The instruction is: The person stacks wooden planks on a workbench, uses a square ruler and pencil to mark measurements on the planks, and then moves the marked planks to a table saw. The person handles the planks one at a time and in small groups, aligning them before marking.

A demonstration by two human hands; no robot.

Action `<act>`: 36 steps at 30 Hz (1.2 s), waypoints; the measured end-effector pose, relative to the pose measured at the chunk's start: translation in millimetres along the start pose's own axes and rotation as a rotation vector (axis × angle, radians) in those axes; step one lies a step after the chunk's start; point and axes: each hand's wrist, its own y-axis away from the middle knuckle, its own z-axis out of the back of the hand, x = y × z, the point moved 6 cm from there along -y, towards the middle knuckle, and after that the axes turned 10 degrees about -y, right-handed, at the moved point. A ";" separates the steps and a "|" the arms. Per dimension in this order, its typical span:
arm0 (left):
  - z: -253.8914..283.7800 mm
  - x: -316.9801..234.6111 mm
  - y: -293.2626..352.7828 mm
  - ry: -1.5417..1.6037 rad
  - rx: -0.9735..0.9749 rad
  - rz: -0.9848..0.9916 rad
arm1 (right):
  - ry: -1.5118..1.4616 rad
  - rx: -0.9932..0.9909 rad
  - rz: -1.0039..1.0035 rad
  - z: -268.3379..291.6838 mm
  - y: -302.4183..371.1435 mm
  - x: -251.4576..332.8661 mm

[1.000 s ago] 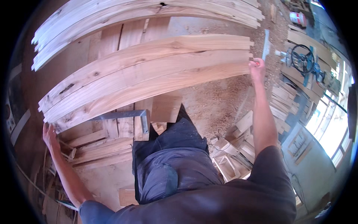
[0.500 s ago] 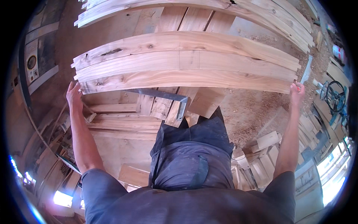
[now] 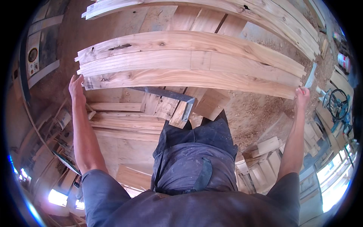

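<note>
Three long pale wooden boards lie edge to edge across my front, looking bowed in this wide view. At the left end of the nearest board [image 3: 181, 78], my left hand [image 3: 77, 87] is closed with its fingertips on the corner. My right hand [image 3: 301, 97] grips the other end in a pinch. Beyond it lie the middle board [image 3: 170, 60], marked with faint pencil lines across it, and the far board [image 3: 177, 39], which has a dark knot hole. A metal framing square [image 3: 166, 93] rests on short wood pieces between the boards and my legs.
More long boards [image 3: 211, 6] lie farther off. Planks [image 3: 124, 123] are stacked low on my left. Several wood offcuts [image 3: 266, 147] are piled at my right, with sawdust [image 3: 245, 117] on the floor. A teal machine with a black handwheel [image 3: 338, 100] stands at far right.
The boards appear shifted slightly right and tilted, left end higher and right end lower. Both hands stay at the nearest board's ends; the surroundings shift a little too.
</note>
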 end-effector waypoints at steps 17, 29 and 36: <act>2.2 -36.2 15.6 -0.299 0.011 -0.071 | 0.322 -0.091 0.061 -1.2 -1.4 22.6; -16.8 7.6 -39.6 -0.063 0.229 0.094 | 0.321 -0.160 -0.012 3.7 3.4 29.8; -10.8 -51.8 -57.2 -0.605 -0.112 -0.207 | 0.148 -0.191 0.097 -0.6 -9.0 69.2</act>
